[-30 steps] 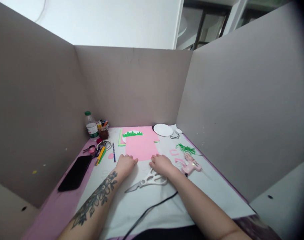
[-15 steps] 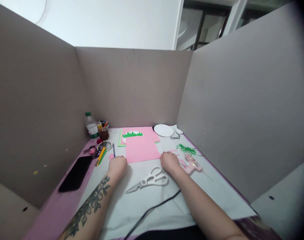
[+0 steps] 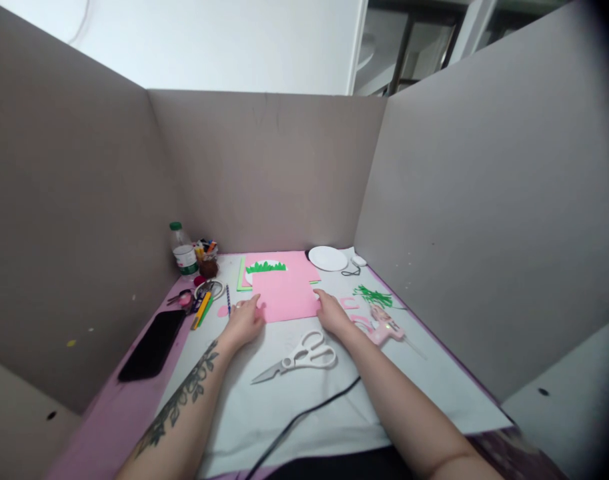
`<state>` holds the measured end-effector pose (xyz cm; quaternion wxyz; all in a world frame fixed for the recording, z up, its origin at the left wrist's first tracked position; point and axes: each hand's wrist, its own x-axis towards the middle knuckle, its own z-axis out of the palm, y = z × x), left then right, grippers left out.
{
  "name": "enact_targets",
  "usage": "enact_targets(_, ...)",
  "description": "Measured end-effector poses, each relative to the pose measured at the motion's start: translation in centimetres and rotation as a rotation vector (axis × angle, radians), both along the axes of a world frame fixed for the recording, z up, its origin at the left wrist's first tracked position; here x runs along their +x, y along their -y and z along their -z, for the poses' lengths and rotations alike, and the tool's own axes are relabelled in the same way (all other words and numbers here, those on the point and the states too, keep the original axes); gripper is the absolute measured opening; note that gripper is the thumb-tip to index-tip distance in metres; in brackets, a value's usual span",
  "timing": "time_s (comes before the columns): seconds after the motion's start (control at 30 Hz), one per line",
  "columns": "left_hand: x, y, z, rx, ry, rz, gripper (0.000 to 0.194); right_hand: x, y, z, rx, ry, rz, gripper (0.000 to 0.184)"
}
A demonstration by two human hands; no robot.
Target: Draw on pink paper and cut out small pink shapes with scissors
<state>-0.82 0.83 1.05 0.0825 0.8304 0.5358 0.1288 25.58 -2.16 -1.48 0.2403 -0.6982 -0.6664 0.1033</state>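
A pink sheet of paper [image 3: 288, 297] lies across the middle of the table, its far edge overlapping a white paper disc [image 3: 274, 265] trimmed with green grass-like cutouts [image 3: 265, 268]. My left hand [image 3: 245, 321] pinches the sheet at its near left corner, thumb along the edge. On the opposite side, my right hand [image 3: 333, 311] grips the right edge; its underside fingers are hidden. Between my forearms rest white-handled scissors [image 3: 297, 360], blades pointing left. A pink glue gun [image 3: 384, 327] and pink paper cutouts [image 3: 361, 323] are beside my right hand.
At left are a black phone [image 3: 153, 345], a yellow cutter [image 3: 201, 311], a patterned pencil [image 3: 228, 300] and a bottle [image 3: 185, 253]. A white plate [image 3: 328, 259] and green strips [image 3: 373, 296] lie right. A black cable [image 3: 304, 415] crosses the front; grey panels [image 3: 267, 167] surround the table.
Both hands have shifted slightly along the pink sheet's sides, the left one inward over the corner. Their fists have loosened, with thumbs or fingers now stretched along the edges.
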Motion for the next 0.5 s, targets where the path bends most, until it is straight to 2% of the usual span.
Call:
enact_targets(0.17, -0.9, -0.6, 0.3, -0.081, 0.139, -0.036, 0.057, 0.7, -0.3, 0.4, -0.006, -0.112, 0.064, 0.049)
enact_targets(0.33, -1.0, -0.1, -0.4, -0.139, 0.091, -0.059, 0.047, 0.9, -0.4, 0.8, -0.059, -0.141, 0.083, 0.042)
enact_targets(0.5, -0.7, 0.3, -1.0, -0.185, 0.031, -0.183, 0.033, 0.6, -0.8, 1.1, -0.105, -0.094, 0.143, 0.034)
